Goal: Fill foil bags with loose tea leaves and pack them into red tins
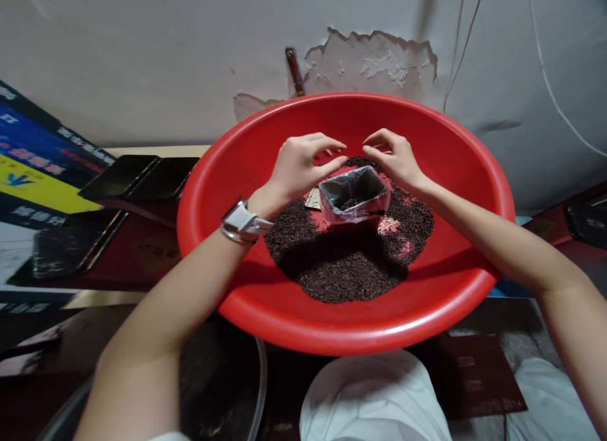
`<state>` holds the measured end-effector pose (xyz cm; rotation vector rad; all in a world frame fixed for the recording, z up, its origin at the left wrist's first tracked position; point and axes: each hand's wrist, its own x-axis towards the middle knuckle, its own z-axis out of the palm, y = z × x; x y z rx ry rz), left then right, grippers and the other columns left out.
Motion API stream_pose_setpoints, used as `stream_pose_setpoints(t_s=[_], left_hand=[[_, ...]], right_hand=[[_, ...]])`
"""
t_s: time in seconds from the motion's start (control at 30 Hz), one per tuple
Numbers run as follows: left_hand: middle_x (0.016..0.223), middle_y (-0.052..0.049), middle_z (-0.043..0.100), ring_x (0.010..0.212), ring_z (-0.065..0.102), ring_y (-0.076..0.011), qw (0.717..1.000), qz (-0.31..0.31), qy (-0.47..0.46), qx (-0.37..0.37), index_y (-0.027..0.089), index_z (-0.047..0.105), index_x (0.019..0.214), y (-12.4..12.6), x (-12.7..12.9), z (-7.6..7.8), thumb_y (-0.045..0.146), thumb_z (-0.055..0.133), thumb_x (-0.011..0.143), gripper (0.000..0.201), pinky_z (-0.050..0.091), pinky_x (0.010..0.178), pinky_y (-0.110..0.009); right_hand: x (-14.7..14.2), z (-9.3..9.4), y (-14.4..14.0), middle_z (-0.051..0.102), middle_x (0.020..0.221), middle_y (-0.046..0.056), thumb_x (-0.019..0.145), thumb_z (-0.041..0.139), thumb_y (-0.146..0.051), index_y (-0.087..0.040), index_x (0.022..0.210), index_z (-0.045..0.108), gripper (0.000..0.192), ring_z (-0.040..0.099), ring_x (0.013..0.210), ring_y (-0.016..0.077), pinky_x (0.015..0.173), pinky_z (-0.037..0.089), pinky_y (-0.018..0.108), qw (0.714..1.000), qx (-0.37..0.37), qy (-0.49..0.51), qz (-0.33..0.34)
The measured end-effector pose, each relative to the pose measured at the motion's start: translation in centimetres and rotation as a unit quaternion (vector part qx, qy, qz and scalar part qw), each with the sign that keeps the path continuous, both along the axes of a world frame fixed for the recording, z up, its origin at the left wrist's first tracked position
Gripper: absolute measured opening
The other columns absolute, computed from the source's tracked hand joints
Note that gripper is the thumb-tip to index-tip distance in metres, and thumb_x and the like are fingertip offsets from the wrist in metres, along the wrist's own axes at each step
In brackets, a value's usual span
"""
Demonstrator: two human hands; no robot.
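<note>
- A small clear pouch [353, 199] is standing open-mouthed in the middle of the red basin [227, 175], sitting in a mound of dark loose tea leaves [351, 264]; a little of the same dark leaf is lying in its bottom.
- The left hand [298, 166] is hovering over the pouch's left rim with fingers curled and tips drawn together, as if pinching; whether anything is caught between them I cannot tell.
- The right hand [396, 160] is arching over the back right rim in the same way, fingertips gathered, apparently not clamped on the pouch.
- Nothing seems to be steadying that pouch, so a brushing finger could be tipping it over and spilling what it holds.
- The film walls are looking floppy; the mouth could be folding shut, sending leaves down the outside.
- The basin is leaning up towards the peeling wall [370, 62], resting above the person's lap, so a slip could be sliding the whole mound forward.
- The wristwatch [244, 223] is riding close to the leaves and could be dragging some out.
</note>
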<state>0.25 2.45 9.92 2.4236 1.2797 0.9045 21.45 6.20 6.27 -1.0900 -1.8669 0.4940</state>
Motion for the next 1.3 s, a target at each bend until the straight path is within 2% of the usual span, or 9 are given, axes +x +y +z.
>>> stream_pose_setpoints(t_s=[0.07,0.13,0.23,0.33,0.43,0.6,0.77,0.97,1.3], left_hand=[[0.106,-0.008,0.071,0.093,0.062,-0.0195,0.997,-0.065,-0.012,-0.027,0.019,0.074,0.107,-2.2,1.1,1.4,0.035,0.058,0.089,0.028,0.044,0.086,-0.031],[0.101,-0.006,0.073,0.091,0.065,-0.0195,0.977,-0.172,0.044,-0.122,0.022,0.075,0.103,-4.1,2.4,1.7,0.035,0.062,0.086,0.025,0.046,0.083,-0.029],[0.113,-0.009,0.072,0.099,0.067,-0.0250,0.891,-0.279,0.228,-0.277,0.023,0.071,0.117,-6.4,4.2,-0.3,0.044,0.067,0.083,0.040,0.048,0.086,-0.030],[0.137,-0.026,0.055,0.114,0.061,-0.0400,0.836,-0.204,0.399,-0.316,0.009,0.048,0.144,-8.2,5.3,-4.2,0.059,0.059,0.085,0.077,0.048,0.091,-0.042],[0.153,-0.035,0.024,0.131,0.043,-0.0500,0.815,-0.110,0.459,-0.335,0.002,0.020,0.155,-8.9,5.3,-7.9,0.065,0.056,0.084,0.101,0.043,0.098,-0.052],[0.157,-0.033,0.014,0.144,0.022,-0.0477,0.828,-0.117,0.409,-0.365,0.007,0.006,0.157,-7.5,4.3,-11.7,0.073,0.062,0.073,0.121,0.033,0.110,-0.050],[0.158,-0.031,0.012,0.145,0.013,-0.0513,0.829,-0.135,0.390,-0.378,0.021,0.012,0.157,-6.6,4.0,-13.1,0.069,0.073,0.065,0.121,0.028,0.111,-0.058],[0.150,-0.023,0.034,0.139,0.032,-0.0444,0.842,-0.175,0.369,-0.354,0.026,0.034,0.149,-6.6,4.3,-12.9,0.052,0.082,0.063,0.102,0.032,0.110,-0.051],[0.124,-0.011,0.055,0.116,0.056,-0.0309,0.848,-0.194,0.340,-0.358,0.026,0.042,0.140,-6.6,4.4,-13.8,0.042,0.079,0.068,0.082,0.044,0.098,-0.039]], right_hand=[[0.5,-0.2,0.9,0.067,0.096,0.005,0.087,0.056,-0.041,-0.018,0.095,0.065,0.026,0.061,0.097,0.0184,0.091,0.049,0.038,0.999,0.016,0.001,-0.027],[1.0,-0.6,1.7,0.067,0.095,0.005,0.087,0.054,-0.041,-0.019,0.094,0.065,0.025,0.061,0.096,0.0191,0.091,0.049,0.038,0.999,0.020,0.002,-0.043],[1.4,-1.0,2.4,0.066,0.093,0.006,0.088,0.054,-0.038,-0.019,0.095,0.065,0.023,0.060,0.095,0.0201,0.091,0.049,0.039,0.999,0.014,0.002,-0.050],[1.3,-1.1,2.4,0.066,0.092,0.005,0.087,0.053,-0.034,-0.018,0.095,0.065,0.020,0.060,0.095,0.0200,0.091,0.048,0.040,0.999,0.009,0.004,-0.049],[0.9,-1.1,2.0,0.066,0.091,0.005,0.087,0.053,-0.030,-0.019,0.092,0.065,0.017,0.061,0.093,0.0195,0.091,0.048,0.040,0.999,0.001,0.007,-0.049],[0.6,-0.7,1.6,0.067,0.093,0.005,0.087,0.053,-0.028,-0.019,0.091,0.064,0.015,0.060,0.095,0.0198,0.092,0.048,0.039,0.999,-0.009,0.004,-0.040],[1.2,-0.1,2.1,0.068,0.098,0.006,0.088,0.052,-0.033,-0.018,0.092,0.064,0.019,0.060,0.097,0.0208,0.094,0.047,0.041,0.998,0.007,0.011,-0.056],[1.8,-0.4,3.0,0.068,0.095,0.006,0.088,0.051,-0.037,-0.017,0.090,0.064,0.024,0.061,0.098,0.0220,0.093,0.047,0.043,0.997,0.020,0.032,-0.063],[1.9,-0.5,2.8,0.069,0.087,0.005,0.085,0.053,-0.036,-0.019,0.084,0.064,0.020,0.063,0.092,0.0223,0.090,0.048,0.045,0.997,0.016,0.047,-0.055]])
